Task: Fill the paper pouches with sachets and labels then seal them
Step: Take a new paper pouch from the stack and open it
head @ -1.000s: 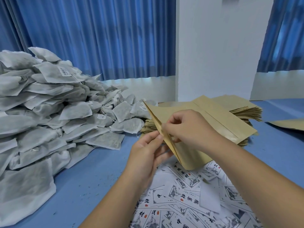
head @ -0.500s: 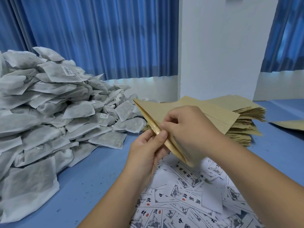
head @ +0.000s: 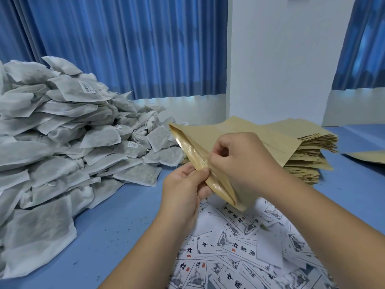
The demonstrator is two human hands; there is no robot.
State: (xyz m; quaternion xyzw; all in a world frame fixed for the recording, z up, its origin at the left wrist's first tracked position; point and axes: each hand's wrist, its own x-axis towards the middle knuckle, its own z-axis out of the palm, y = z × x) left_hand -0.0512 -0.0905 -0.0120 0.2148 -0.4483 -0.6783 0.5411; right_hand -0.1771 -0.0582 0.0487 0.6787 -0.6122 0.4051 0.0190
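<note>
Head view: left hand (head: 183,188) and right hand (head: 239,161) each pinch the open mouth of one paper pouch (head: 208,132) above scattered labels (head: 239,247) bearing Chinese characters; white sachets (head: 62,142) lie heaped at left on the worktop (head: 125,215).

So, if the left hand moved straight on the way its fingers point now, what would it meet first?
The paper pouch: the left hand pinches the near lip of its opened mouth. Right behind that, probably, comes the right hand, which grips the other lip; the depth between them is unclear.
</note>
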